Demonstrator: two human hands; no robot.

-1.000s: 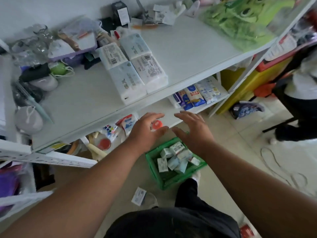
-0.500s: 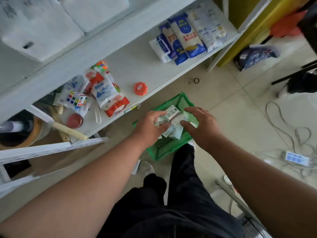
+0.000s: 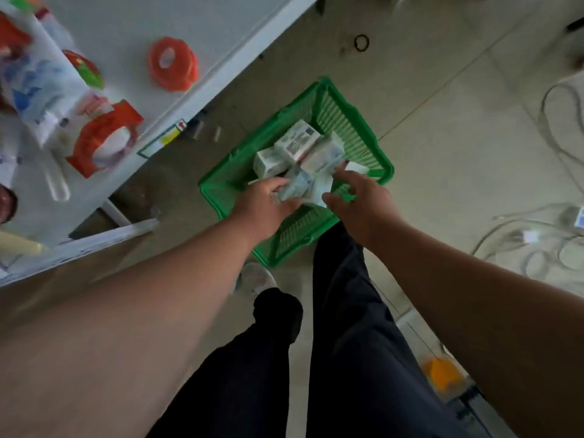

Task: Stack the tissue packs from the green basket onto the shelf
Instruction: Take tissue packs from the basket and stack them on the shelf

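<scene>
A green basket [image 3: 357, 115] stands on the floor in front of my legs, with several small white tissue packs [image 3: 295, 145] heaped in it. My left hand [image 3: 265, 203] reaches into the basket from the near side and its fingers close around a pale pack [image 3: 297, 188]. My right hand [image 3: 354, 197] is beside it, fingers curled on another pack [image 3: 320, 188] at the heap's near edge. The grip is partly hidden by the fingers. The white shelf [image 3: 221, 52] runs diagonally at upper left, its lower board just left of the basket.
On the lower shelf board lie an orange tape roll [image 3: 172, 64], a red-and-white tape dispenser [image 3: 104, 137] and a white printed bag [image 3: 38, 90]. Grey cables [image 3: 537, 241] coil on the floor at right. An orange object [image 3: 442, 374] sits at lower right. A black ring [image 3: 361, 43] lies on the floor.
My head has tipped down and closer, so the upper shelf has left the view. Both hands have dropped from above the basket into it and closed on packs.
</scene>
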